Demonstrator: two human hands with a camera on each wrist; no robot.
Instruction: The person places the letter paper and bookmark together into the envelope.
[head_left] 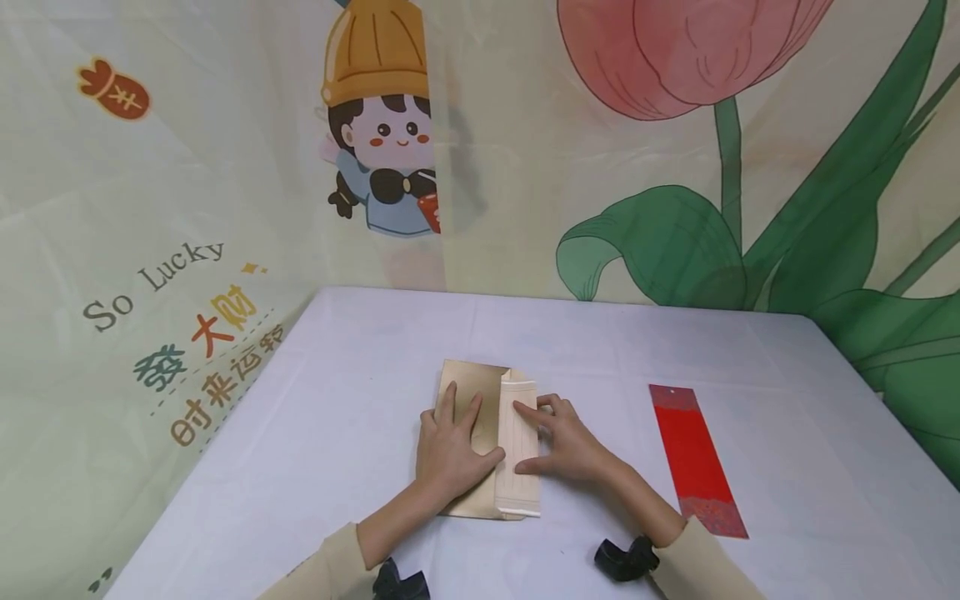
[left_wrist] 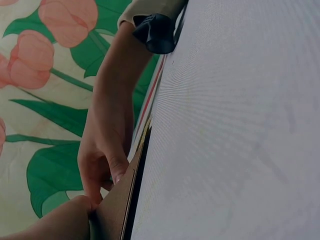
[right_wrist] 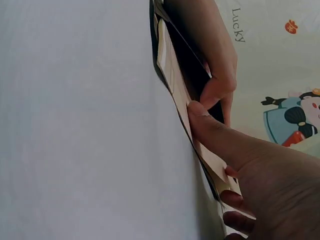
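Observation:
A flat gold paper folder [head_left: 474,504] lies on the table, with a narrow cream panel [head_left: 519,446] folded over along its right side. My left hand [head_left: 453,450] rests on the gold part, fingers spread, its thumb reaching the panel's left edge. From the other side my right hand [head_left: 573,446] touches the panel with an outstretched index finger and thumb set well apart. The right wrist view shows that thumb [right_wrist: 215,130] lying along the cream surface, while the other fingers bend near the panel's outer edge.
Right of the hands lies a long red card strip [head_left: 697,450] with a small hole at its top. A white cloth [head_left: 360,350] covers the table. Printed fabric [head_left: 510,167] with tulips and a cartoon figure hangs behind. Black wrist mounts [head_left: 626,558] sit at both sleeves.

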